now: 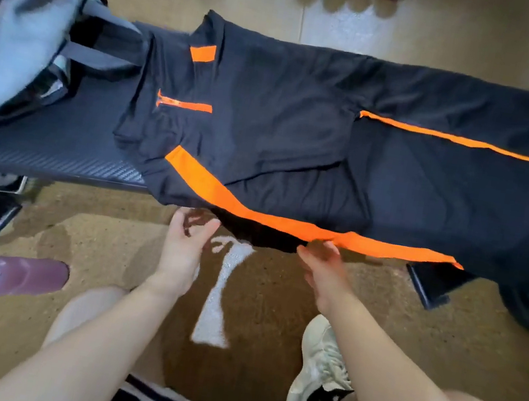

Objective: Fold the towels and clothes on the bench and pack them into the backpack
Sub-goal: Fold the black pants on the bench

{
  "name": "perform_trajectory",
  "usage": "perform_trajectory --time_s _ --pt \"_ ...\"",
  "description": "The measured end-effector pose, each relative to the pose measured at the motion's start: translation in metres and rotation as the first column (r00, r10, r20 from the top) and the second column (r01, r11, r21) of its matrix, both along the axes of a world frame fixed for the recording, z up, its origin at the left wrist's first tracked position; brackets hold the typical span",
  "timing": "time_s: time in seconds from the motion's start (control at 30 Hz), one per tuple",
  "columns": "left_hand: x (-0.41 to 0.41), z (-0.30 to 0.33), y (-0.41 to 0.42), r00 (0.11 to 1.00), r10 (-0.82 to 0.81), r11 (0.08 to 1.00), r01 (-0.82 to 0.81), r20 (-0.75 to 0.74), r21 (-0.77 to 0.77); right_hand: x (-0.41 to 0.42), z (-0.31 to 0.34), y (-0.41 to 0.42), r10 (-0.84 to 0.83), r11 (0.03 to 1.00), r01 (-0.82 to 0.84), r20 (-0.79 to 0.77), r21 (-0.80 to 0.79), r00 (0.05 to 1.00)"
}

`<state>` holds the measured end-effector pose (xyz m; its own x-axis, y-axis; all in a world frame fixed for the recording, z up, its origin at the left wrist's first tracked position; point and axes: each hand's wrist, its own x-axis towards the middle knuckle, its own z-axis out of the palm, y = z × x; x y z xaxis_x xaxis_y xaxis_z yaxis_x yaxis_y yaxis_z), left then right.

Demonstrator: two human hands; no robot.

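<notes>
Loosely, both hands, left hand (185, 243) and right hand (323, 267), pinch the smooth black jacket (302, 130) hem.

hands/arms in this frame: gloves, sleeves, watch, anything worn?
Nothing worn. Left hand and right hand are bare: no gloves, and no rings or watch that I can see. Both forearms are uncovered all the way to the frame's bottom edge, no sleeves or bands in view. The fingers are slightly motion-blurred, so small details can't be ruled out.
</notes>
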<state>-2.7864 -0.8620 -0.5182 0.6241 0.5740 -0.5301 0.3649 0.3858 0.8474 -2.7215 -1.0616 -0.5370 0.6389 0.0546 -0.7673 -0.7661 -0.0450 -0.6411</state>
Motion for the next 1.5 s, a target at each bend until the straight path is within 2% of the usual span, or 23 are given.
perform_trajectory --time_s 0.1,0.2,0.33,0.43,0.5,0.63,0.73,0.83,0.93,1.03,1.07,1.1,1.2,1.27,1.33,1.37,1.4,1.43,1.47,1.5 --pt "0.003 -0.021 0.013 0.999 0.032 0.999 -0.033 0.033 0.017 -0.005 -0.029 0.004 -0.100 0.995 0.100 0.049 0.013 0.994" --pt "0.009 -0.029 0.023 0.997 -0.070 0.995 0.067 0.041 0.076 -0.002 -0.041 0.016 -0.228 0.970 0.238 0.142 -0.053 0.963" --pt "0.008 -0.041 0.031 0.970 -0.243 0.970 0.243 0.011 0.026 0.006 -0.050 0.024 -0.212 0.977 0.214 0.158 0.004 0.964" --pt "-0.008 -0.059 0.031 0.935 -0.353 0.936 0.353 0.014 -0.004 -0.001 -0.053 0.026 -0.117 0.993 0.119 0.070 -0.027 0.991" --pt "-0.025 -0.065 0.027 0.896 -0.444 0.896 0.444 0.002 -0.017 -0.016 -0.060 0.026 -0.120 0.993 0.120 0.036 -0.003 0.992" --pt "-0.053 -0.062 0.013 0.820 -0.567 0.823 0.567 -0.081 -0.029 -0.055 -0.058 0.019 -0.170 0.968 0.185 0.103 -0.169 0.980" --pt "-0.062 -0.041 0.002 0.810 -0.583 0.808 0.586 -0.064 0.052 -0.073 -0.031 0.009 -0.180 0.903 0.270 0.276 -0.335 0.944" --pt "-0.065 -0.001 -0.008 0.855 -0.481 0.799 0.518 -0.193 0.304 -0.076 0.019 0.000 -0.081 0.809 0.311 0.430 -0.499 0.899" --pt "-0.060 0.056 -0.009 0.882 -0.466 0.795 0.450 -0.064 0.407 -0.064 0.084 -0.003 -0.013 0.868 0.282 0.549 -0.408 0.836" --pt "-0.035 0.104 -0.003 0.848 -0.528 0.759 0.452 0.037 0.468 -0.036 0.141 -0.002 -0.013 0.929 0.219 0.563 -0.300 0.826" --pt "-0.021 0.118 0.001 0.841 -0.539 0.768 0.473 0.039 0.431 -0.023 0.157 -0.001 -0.047 0.942 0.214 0.531 -0.259 0.846" --pt "-0.006 0.129 0.005 0.838 -0.541 0.805 0.491 0.072 0.332 -0.010 0.169 -0.001 -0.094 0.960 0.210 0.491 -0.187 0.866" --pt "0.040 0.151 0.017 0.861 -0.454 0.869 0.485 0.229 -0.101 0.036 0.195 0.008 -0.192 0.981 0.182 0.409 0.064 0.892" --pt "0.068 0.157 0.028 0.897 -0.319 0.885 0.397 0.305 -0.244 0.066 0.203 0.023 -0.185 0.977 0.123 0.415 0.171 0.891" --pt "0.091 0.150 0.037 0.926 -0.238 0.902 0.323 0.292 -0.287 0.094 0.196 0.036 -0.107 0.987 0.038 0.469 0.156 0.877" --pt "0.099 0.143 0.041 0.924 -0.301 0.927 0.342 0.234 -0.157 0.106 0.187 0.040 -0.039 0.996 -0.002 0.480 0.084 0.876" --pt "0.106 0.133 0.044 0.910 -0.401 0.915 0.394 0.102 0.081 0.117 0.177 0.043 0.070 0.997 -0.054 0.472 -0.047 0.879" --pt "0.110 0.121 0.046 0.876 -0.481 0.827 0.471 -0.050 0.308 0.126 0.163 0.042 0.223 0.965 -0.129 0.451 -0.229 0.864" --pt "0.113 0.110 0.047 0.836 -0.517 0.699 0.536 -0.184 0.473 0.135 0.150 0.041 0.365 0.895 -0.184 0.432 -0.405 0.825" --pt "0.116 0.103 0.046 0.816 -0.507 0.594 0.564 -0.278 0.573 0.143 0.138 0.039 0.455 0.826 -0.187 0.435 -0.532 0.777"
